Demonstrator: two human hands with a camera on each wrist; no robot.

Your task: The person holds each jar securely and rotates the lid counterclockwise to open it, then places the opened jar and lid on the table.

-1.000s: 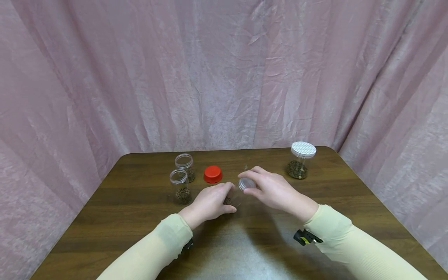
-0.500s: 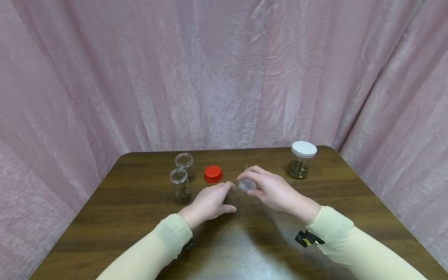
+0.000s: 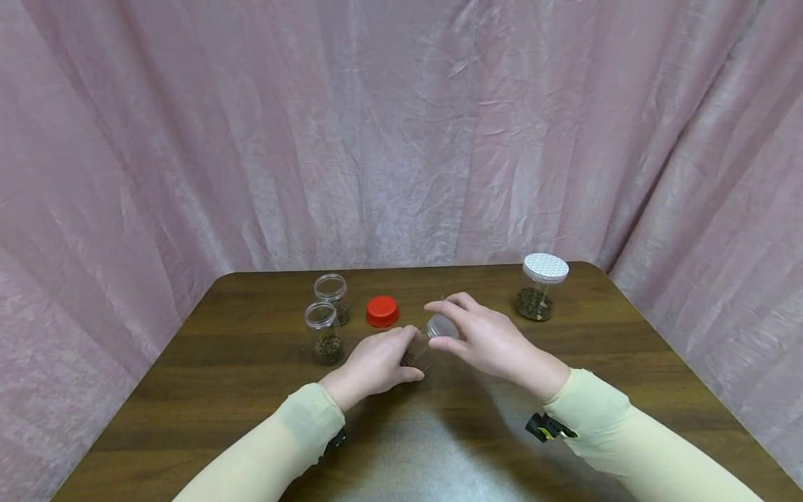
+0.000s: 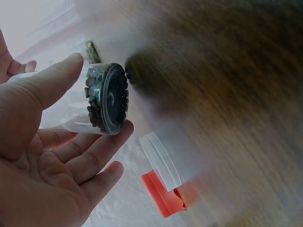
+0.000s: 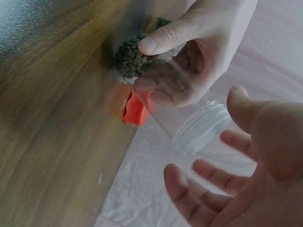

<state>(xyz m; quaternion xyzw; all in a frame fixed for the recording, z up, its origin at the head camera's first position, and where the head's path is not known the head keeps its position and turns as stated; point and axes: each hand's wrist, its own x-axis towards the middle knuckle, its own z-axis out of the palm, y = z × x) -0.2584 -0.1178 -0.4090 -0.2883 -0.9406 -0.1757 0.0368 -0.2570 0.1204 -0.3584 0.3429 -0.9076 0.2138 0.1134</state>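
Note:
My left hand (image 3: 376, 359) grips a clear plastic jar (image 5: 163, 111), tilted with its mouth end toward my right hand. Dark pellets (image 4: 97, 97) lie at the jar's bottom. A clear round lid (image 3: 442, 327) sits at the mouth end; I cannot tell how tightly it is seated. Around it, apart from its rim, spread the thumb and loosely bent fingers of my right hand (image 3: 486, 338), which holds nothing. The right wrist view shows a gap between those fingers and the lid. Beyond my hands stands a red cap (image 3: 382, 312) on the table.
Two clear jars with dark pellets, one nearer (image 3: 326, 338) and one farther (image 3: 334, 293), stand left of my left hand. A larger jar (image 3: 534, 296) with a white patterned lid stands back right. Another clear lid (image 4: 161, 161) is near the red cap. A pink curtain (image 3: 401, 139) hangs behind the table.
My right hand's fingers were round the clear lid half a second ago and have now spread off it. The lid's face has turned slightly. My left hand and its jar have stayed put.

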